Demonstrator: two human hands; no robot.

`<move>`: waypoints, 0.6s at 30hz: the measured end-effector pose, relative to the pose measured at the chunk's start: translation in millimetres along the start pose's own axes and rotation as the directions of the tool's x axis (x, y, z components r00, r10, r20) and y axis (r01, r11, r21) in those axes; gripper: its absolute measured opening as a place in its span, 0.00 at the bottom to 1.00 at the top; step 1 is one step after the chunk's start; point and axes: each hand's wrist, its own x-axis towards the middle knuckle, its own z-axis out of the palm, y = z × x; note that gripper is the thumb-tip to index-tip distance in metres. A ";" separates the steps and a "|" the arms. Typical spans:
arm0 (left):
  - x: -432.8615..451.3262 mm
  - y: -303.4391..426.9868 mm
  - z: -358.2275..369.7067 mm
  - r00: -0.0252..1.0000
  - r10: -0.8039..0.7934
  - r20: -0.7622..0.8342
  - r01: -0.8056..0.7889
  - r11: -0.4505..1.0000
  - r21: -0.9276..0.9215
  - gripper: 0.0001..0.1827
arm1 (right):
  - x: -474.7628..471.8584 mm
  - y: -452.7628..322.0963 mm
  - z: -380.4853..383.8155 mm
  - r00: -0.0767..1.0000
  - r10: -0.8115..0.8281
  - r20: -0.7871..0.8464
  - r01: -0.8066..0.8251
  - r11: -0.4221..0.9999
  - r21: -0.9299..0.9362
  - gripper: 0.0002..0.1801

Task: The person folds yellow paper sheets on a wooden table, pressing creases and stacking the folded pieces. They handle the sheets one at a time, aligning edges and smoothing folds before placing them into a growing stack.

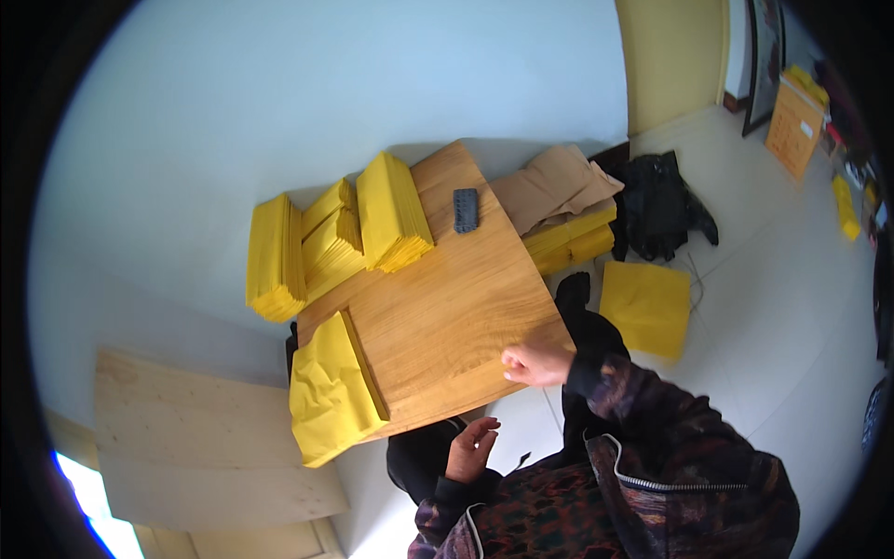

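My left hand (471, 451) is in front of the table's near edge, above my lap. Its fingers are curved, with a gap to the thumb and nothing between them. Over the right front corner of the wooden table (447, 314) is my right hand (538, 362), fingers curled in; whether anything small is inside is hidden. A creased yellow paper sheet or bag (332, 398) lies at the table's left front, overhanging the edge. Thick stacks of folded yellow paper stand at the back: a left stack (274, 251), a middle stack (332, 241) and a right stack (394, 209).
A dark grey block-like object (465, 210) lies on the table. To the right, brown paper (552, 185) covers a yellow paper bundle (576, 244), beside a black plastic bag (656, 202). A yellow sheet (644, 307) lies on the tiled floor. A plywood board (209, 447) is at left.
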 end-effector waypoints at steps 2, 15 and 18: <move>9.3 8.7 -12.8 0.995 0.007 -0.101 -0.016 0.996 -0.091 0.14 | 40.5 5.5 -11.4 0.999 0.023 0.034 -0.019 0.994 -0.106 0.14; 184.9 11.4 -93.6 0.836 0.091 -0.541 -0.039 0.994 0.106 0.28 | 259.8 50.7 6.1 0.882 0.357 -0.308 0.105 0.488 0.867 0.36; 213.6 3.7 -91.4 0.793 0.165 -0.586 -0.076 0.982 0.174 0.28 | 263.4 46.5 7.9 0.856 0.392 -0.338 0.137 0.458 0.878 0.36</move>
